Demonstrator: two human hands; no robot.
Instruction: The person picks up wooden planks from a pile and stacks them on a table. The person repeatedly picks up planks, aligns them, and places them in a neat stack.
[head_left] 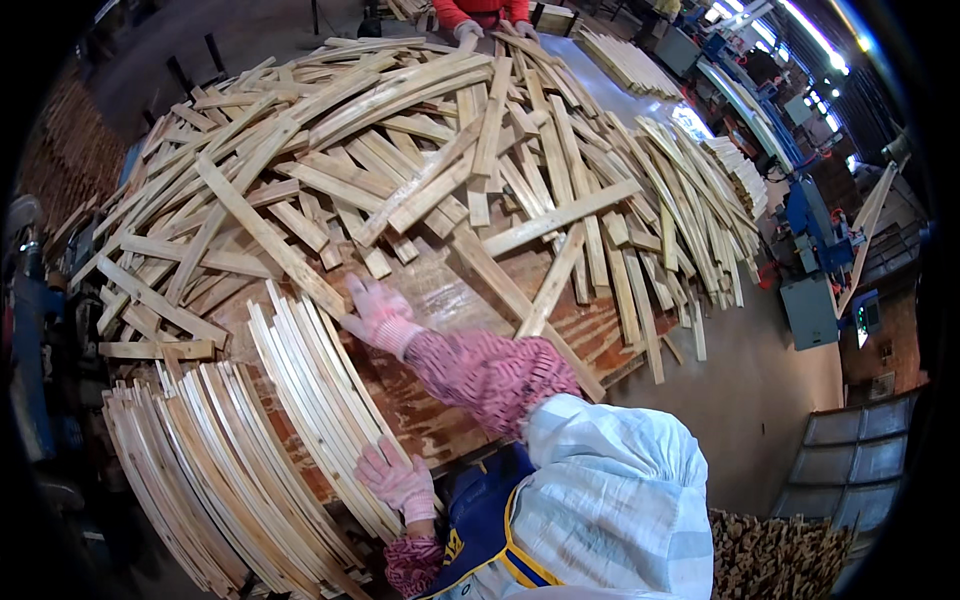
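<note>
Long slat (pixel 262 233) ends at right hand (pixel 382 313); left hand (pixel 397 483) against strip row (pixel 325 400)

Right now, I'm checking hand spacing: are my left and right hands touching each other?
Apart: the head view shows brown tabletop between the left hand and the right hand.

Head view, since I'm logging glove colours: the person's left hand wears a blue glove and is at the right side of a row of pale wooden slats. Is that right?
Not quite: the head view shows a pale pink glove on the left hand, not a blue one. The hand is indeed at the right side of the row of pale wooden slats.
</note>
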